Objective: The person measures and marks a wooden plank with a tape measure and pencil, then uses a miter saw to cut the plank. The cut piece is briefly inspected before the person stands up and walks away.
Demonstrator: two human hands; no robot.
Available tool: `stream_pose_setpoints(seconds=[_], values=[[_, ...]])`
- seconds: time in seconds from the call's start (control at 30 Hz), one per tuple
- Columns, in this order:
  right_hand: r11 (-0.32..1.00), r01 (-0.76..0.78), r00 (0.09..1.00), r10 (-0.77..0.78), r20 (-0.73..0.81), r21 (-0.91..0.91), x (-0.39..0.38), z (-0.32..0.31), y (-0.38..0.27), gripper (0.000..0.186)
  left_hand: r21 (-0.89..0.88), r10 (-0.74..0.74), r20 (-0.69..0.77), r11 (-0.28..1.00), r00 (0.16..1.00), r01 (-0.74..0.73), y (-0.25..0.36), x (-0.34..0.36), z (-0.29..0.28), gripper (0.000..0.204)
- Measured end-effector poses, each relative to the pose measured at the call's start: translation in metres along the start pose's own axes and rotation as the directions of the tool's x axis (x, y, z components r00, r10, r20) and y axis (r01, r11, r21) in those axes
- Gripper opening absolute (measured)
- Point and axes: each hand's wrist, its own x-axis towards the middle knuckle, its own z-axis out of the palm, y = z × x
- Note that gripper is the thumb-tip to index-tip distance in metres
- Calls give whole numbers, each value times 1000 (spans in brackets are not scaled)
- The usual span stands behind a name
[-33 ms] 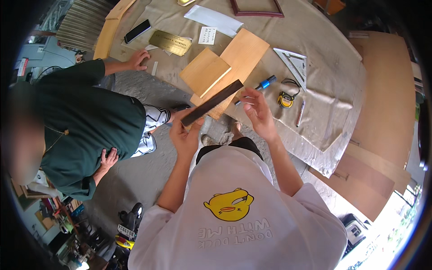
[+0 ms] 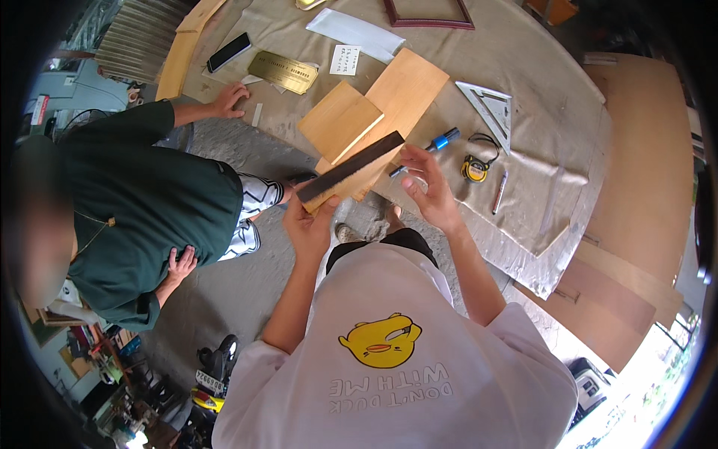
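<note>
My left hand (image 2: 307, 223) grips the near end of a narrow wooden piece (image 2: 348, 170) with a dark strip along its visible face. My right hand (image 2: 428, 185) is beside the piece's far end, fingers apart and slightly curled. Beyond them, a square board (image 2: 337, 116) lies on a longer plank (image 2: 410, 83). To the right are a blue cylindrical tool (image 2: 444, 141), a yellow tape measure (image 2: 476, 166), a pen (image 2: 499, 192) and a metal triangle square (image 2: 492, 114).
A co-worker (image 2: 142, 213) in dark green stands at left, one hand (image 2: 229, 101) at the table edge (image 2: 540, 286). A phone (image 2: 228, 52), brass plaque (image 2: 283, 72) and red frame (image 2: 428, 23) lie farther back. Large sheets (image 2: 632, 194) are at right; a motorbike (image 2: 217, 374) is lower left.
The held piece has tilted slightly, showing more of its dark strip, and its near end has shifted a little left. Both my hands are nearly in the same places.
</note>
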Motion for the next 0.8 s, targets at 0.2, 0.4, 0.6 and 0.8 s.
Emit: stream_pose_setpoints(seconds=[0.2,0.4,0.6,0.8], values=[[931,-277,935,205,289,236,37,-39,44,65,-310,-413,97,852,905,422,-9,35,66,38],[868,-277,955,296,18,412,37,-78,82,48,252,-345,-114,897,931,364,-118,71,15,43],[812,-326,893,432,-124,484,29,-111,80,43,152,-599,-214,760,772,632,-190,117,-26,46],[858,-285,863,424,-276,427,16,-103,62,42,191,-716,-134,660,685,727,-172,163,-1,51]])
